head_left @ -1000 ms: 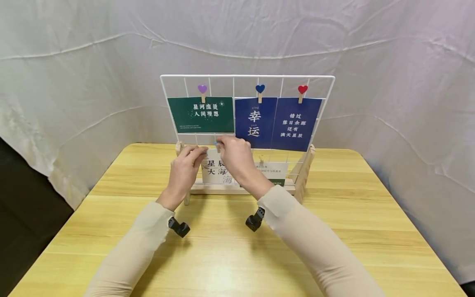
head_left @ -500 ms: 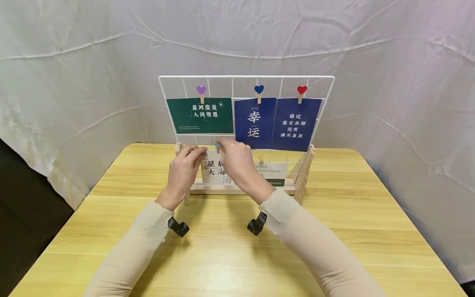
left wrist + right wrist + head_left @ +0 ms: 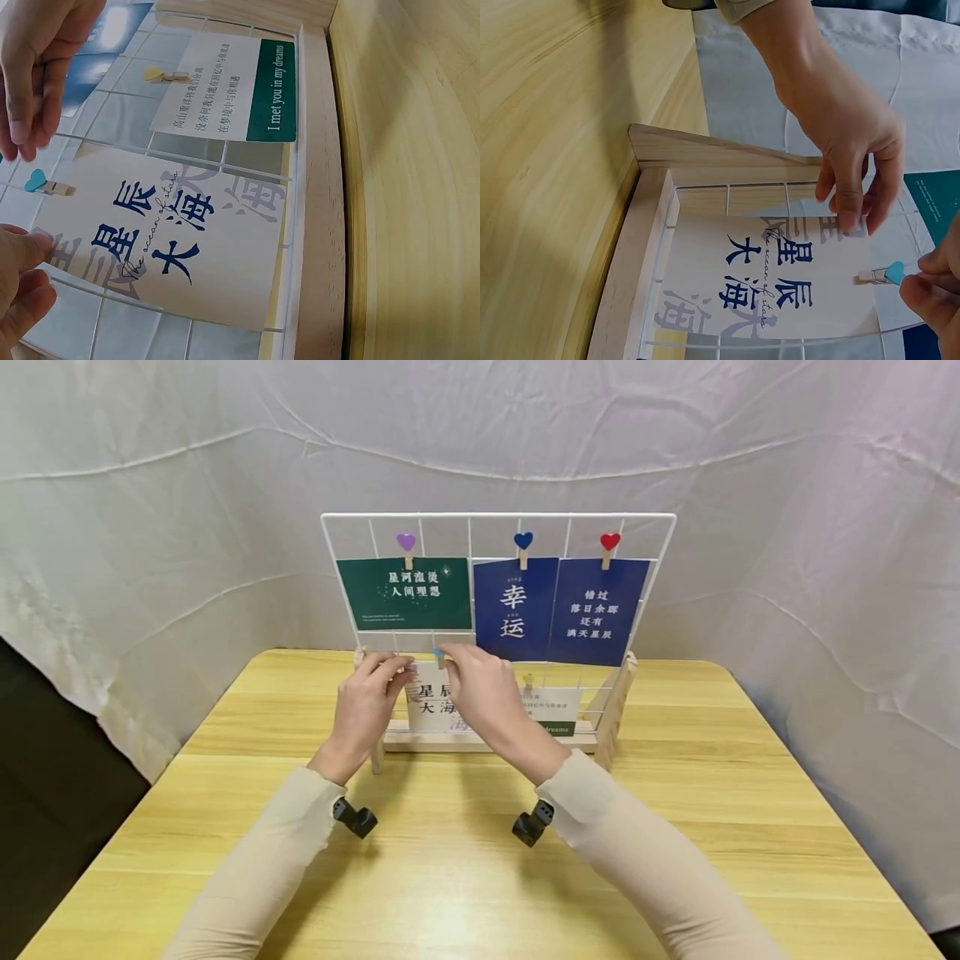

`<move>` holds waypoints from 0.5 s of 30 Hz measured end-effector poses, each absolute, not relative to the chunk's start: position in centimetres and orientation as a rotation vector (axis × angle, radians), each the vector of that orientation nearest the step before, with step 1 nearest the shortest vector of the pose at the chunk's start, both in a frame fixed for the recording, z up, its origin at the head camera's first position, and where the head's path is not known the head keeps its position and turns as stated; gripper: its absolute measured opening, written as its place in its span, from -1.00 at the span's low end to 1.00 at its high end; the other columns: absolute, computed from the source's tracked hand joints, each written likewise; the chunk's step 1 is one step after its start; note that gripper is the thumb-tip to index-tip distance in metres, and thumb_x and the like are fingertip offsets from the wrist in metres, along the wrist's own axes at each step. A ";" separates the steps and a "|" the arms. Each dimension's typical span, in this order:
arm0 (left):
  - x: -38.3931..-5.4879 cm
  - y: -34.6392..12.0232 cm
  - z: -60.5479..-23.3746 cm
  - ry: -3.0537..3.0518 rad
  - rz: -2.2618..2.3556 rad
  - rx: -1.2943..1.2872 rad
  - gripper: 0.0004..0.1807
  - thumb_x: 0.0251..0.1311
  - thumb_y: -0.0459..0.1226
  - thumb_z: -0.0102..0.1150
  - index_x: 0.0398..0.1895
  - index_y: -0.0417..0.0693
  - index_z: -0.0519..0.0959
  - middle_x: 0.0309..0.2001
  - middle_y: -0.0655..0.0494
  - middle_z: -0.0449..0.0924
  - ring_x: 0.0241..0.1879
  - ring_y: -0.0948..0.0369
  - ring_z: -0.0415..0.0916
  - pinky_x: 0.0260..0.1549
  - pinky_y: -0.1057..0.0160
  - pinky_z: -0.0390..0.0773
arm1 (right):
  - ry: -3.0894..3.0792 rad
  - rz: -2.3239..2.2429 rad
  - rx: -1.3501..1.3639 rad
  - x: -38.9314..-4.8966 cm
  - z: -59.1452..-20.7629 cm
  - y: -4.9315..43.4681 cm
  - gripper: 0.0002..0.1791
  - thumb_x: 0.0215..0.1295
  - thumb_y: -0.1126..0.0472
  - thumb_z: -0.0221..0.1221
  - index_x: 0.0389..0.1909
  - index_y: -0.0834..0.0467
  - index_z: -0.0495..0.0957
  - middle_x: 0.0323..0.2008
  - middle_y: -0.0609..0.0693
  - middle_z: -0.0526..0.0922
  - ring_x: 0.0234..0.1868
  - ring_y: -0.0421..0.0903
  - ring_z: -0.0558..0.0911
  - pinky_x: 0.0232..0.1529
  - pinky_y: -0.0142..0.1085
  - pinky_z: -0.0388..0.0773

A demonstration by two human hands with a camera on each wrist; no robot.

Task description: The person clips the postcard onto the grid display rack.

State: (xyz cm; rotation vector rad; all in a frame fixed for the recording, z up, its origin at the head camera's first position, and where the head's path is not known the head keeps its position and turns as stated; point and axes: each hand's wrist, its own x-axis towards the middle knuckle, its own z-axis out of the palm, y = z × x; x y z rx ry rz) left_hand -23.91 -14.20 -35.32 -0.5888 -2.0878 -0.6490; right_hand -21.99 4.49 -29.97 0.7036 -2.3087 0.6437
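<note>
A white card [image 3: 225, 247] with dark blue characters hangs on the lower left of a white wire grid [image 3: 498, 514]. A clothespin with a light blue heart [image 3: 49, 184] grips its top edge. My left hand [image 3: 363, 702] pinches the card's upper left corner, thumb on the front. Beside the clothespin, my right hand [image 3: 487, 689] has loosely bent fingers; in the left wrist view its fingertips stand a little apart from the heart. In the head view this hand covers part of the white card and of the white-and-green card [image 3: 225, 90] on its right.
Above hang a green card [image 3: 405, 606] and two blue cards [image 3: 513, 643] [image 3: 592, 647], under purple, dark blue and red heart clothespins. A yellow heart clothespin [image 3: 157, 73] holds the white-and-green card. The grid stands in a wooden base [image 3: 487, 742] on the wooden table [image 3: 450, 877].
My right hand has drawn slightly down and to the right, showing more of the light blue clothespin. My left hand has shifted slightly left. The cards stay in place.
</note>
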 end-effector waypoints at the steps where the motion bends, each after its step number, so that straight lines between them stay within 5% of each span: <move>1: -23.9 -14.3 -35.3 -2.092 -0.651 -0.590 -0.81 0.18 -0.36 0.32 -0.14 -0.18 0.69 -0.22 -0.03 0.60 -0.24 0.08 0.61 -0.26 0.08 0.66 | -2.312 0.654 0.710 -21.9 -29.9 4.6 -0.77 0.37 0.31 0.17 -0.01 0.21 0.66 -0.11 0.07 0.72 -0.14 -0.01 0.71 -0.16 -0.13 0.65; 15: -23.8 -14.7 -35.0 -2.154 -0.685 -0.575 -0.81 0.22 -0.36 0.29 -0.11 -0.18 0.69 -0.23 -0.01 0.66 -0.25 0.06 0.64 -0.27 0.05 0.64 | -2.399 0.720 0.746 -20.2 -30.0 7.7 -0.74 0.45 0.14 0.11 0.00 0.15 0.66 -0.15 -0.02 0.70 -0.22 -0.15 0.66 -0.22 -0.28 0.62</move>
